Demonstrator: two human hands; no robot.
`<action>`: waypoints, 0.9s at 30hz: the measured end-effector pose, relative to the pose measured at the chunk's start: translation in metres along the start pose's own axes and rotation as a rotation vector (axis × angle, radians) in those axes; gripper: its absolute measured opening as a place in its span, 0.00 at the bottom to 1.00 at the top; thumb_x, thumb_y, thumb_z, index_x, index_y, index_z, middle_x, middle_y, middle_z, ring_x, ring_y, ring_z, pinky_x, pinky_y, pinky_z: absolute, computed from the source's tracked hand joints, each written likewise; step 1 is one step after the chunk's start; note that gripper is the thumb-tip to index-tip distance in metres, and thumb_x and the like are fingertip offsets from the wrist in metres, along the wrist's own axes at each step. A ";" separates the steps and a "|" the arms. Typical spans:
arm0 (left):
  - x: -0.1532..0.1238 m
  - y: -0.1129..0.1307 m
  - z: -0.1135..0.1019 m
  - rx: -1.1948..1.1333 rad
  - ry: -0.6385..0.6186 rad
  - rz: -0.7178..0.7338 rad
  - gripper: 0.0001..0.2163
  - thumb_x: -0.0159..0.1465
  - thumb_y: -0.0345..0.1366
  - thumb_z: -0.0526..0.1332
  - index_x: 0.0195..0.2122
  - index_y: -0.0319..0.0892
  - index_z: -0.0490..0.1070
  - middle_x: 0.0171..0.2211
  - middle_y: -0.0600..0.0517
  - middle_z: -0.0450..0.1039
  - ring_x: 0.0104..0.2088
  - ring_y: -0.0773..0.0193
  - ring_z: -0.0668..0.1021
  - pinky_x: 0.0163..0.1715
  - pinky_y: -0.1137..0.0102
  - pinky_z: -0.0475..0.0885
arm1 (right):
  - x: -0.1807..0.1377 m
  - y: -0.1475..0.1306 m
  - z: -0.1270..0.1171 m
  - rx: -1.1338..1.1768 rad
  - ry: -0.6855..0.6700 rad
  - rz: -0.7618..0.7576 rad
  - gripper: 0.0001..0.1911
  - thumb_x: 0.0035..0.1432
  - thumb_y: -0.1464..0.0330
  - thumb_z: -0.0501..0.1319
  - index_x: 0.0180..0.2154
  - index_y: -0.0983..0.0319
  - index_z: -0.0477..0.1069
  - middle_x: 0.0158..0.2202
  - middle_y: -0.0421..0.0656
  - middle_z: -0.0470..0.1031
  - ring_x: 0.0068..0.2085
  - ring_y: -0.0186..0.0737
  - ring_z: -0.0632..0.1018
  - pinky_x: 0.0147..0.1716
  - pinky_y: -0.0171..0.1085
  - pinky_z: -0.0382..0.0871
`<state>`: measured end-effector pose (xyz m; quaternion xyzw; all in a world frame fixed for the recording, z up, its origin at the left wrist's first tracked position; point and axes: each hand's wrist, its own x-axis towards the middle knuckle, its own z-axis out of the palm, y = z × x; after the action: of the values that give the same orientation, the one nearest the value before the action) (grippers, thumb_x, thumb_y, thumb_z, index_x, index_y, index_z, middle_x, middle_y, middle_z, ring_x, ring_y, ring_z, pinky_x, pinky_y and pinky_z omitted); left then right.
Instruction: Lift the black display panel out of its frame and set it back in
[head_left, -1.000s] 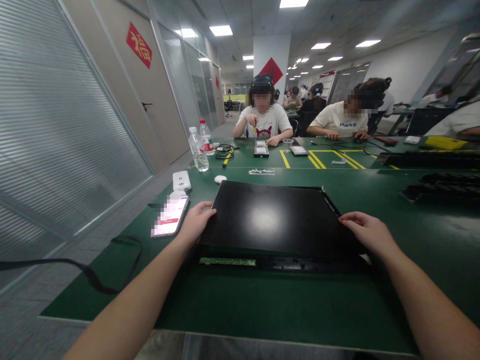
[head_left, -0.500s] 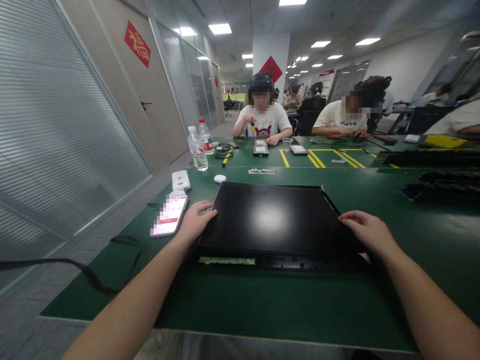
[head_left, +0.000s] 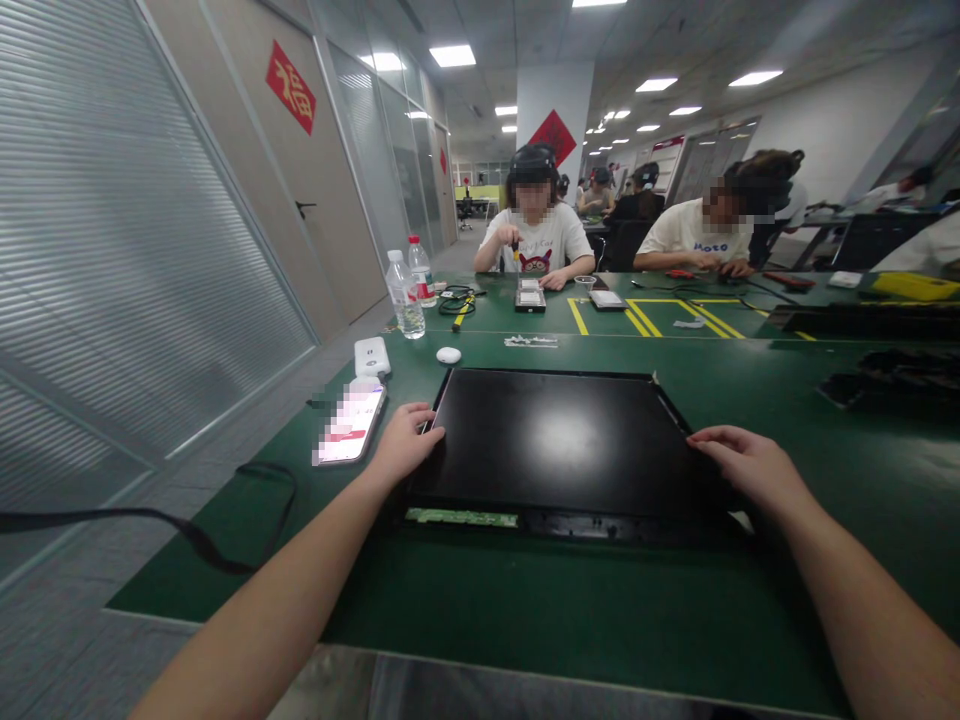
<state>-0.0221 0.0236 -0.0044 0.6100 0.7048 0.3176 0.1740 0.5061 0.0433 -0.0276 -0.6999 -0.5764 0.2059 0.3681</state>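
Observation:
A large flat black screen panel (head_left: pixel 559 440) lies on the green table (head_left: pixel 525 610) in front of me, with a thin green circuit strip (head_left: pixel 461 517) along its near edge. My left hand (head_left: pixel 401 445) grips the panel's left edge, fingers curled over it. My right hand (head_left: pixel 750 465) grips the right edge, fingers bent over the rim. Both forearms reach in from the bottom of the view.
A phone (head_left: pixel 351 425), a white charger box (head_left: pixel 372 356) and a small white round object (head_left: pixel 448 355) sit left of the panel. Two water bottles (head_left: pixel 405 295) stand further back. Black parts (head_left: pixel 892 375) lie at right. People work across the table (head_left: pixel 536 235). A black cable (head_left: pixel 187 530) hangs off the left.
The panel has settled a little lower and flatter on the table; both hands keep their hold on its edges. The view has shifted slightly.

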 end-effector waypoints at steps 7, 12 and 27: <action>0.001 -0.006 0.002 0.050 -0.024 0.039 0.17 0.58 0.43 0.66 0.43 0.40 0.85 0.61 0.39 0.74 0.61 0.41 0.79 0.64 0.53 0.74 | -0.001 0.001 0.000 -0.007 0.001 0.027 0.17 0.48 0.52 0.66 0.34 0.57 0.83 0.27 0.44 0.81 0.28 0.44 0.77 0.28 0.40 0.68; 0.002 -0.006 0.003 0.076 -0.024 0.050 0.16 0.57 0.42 0.66 0.41 0.40 0.85 0.60 0.38 0.75 0.61 0.40 0.79 0.64 0.52 0.74 | -0.001 0.000 -0.001 0.004 -0.019 0.045 0.17 0.49 0.53 0.67 0.34 0.57 0.83 0.24 0.43 0.78 0.28 0.44 0.77 0.28 0.40 0.69; 0.003 -0.007 0.003 0.053 -0.022 0.040 0.13 0.56 0.41 0.66 0.39 0.41 0.84 0.60 0.39 0.75 0.61 0.43 0.79 0.64 0.54 0.74 | -0.007 -0.016 -0.002 0.174 -0.020 0.218 0.14 0.45 0.59 0.68 0.33 0.58 0.82 0.27 0.45 0.80 0.21 0.35 0.68 0.18 0.35 0.61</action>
<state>-0.0260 0.0267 -0.0110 0.6316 0.6987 0.2958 0.1592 0.4949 0.0373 -0.0152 -0.7217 -0.4804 0.3011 0.3971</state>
